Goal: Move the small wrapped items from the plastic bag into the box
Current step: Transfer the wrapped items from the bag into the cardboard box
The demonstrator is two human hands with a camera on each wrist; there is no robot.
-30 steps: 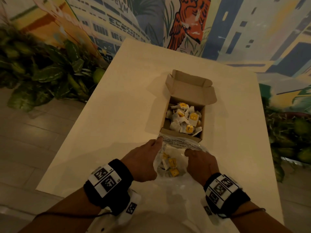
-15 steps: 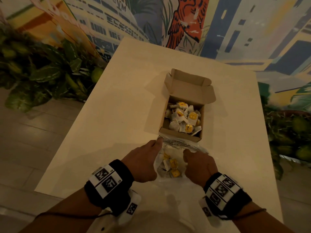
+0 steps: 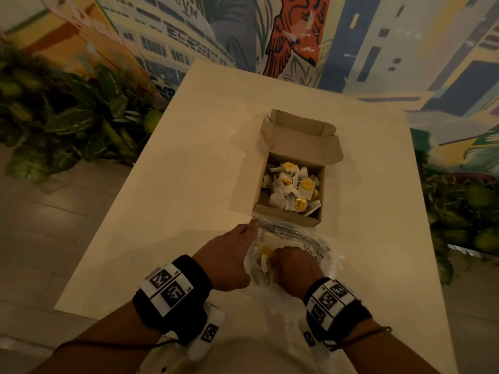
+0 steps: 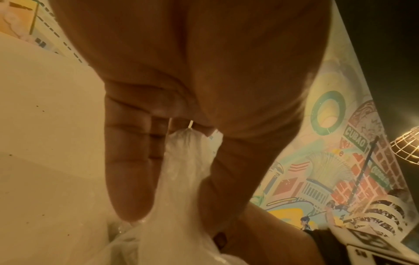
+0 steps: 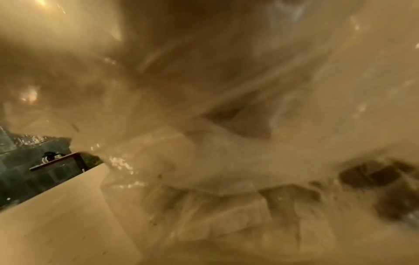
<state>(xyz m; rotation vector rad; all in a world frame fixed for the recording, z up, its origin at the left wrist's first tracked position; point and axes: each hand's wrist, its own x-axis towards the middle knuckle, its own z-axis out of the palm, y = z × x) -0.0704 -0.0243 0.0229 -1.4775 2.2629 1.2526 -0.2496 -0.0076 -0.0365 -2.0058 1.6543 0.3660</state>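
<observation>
Clearly the right hand [image 3: 295,267] is deep in the bag [image 3: 318,245] (its grip hidden); the left hand [image 3: 225,259] pinches the rim; the box [image 3: 289,218] lies straight ahead.

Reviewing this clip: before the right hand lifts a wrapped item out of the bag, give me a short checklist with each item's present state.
1. Box lid open: ok.
2. Room in box above the wrapped items: ok.
3. Left hand holds plastic bag by its edge: ok.
4. Right hand inside bag mouth: ok.
5. Right hand's grip on an item: cannot tell, fingers hidden.
6. Bag sits just before the box: ok.
</observation>
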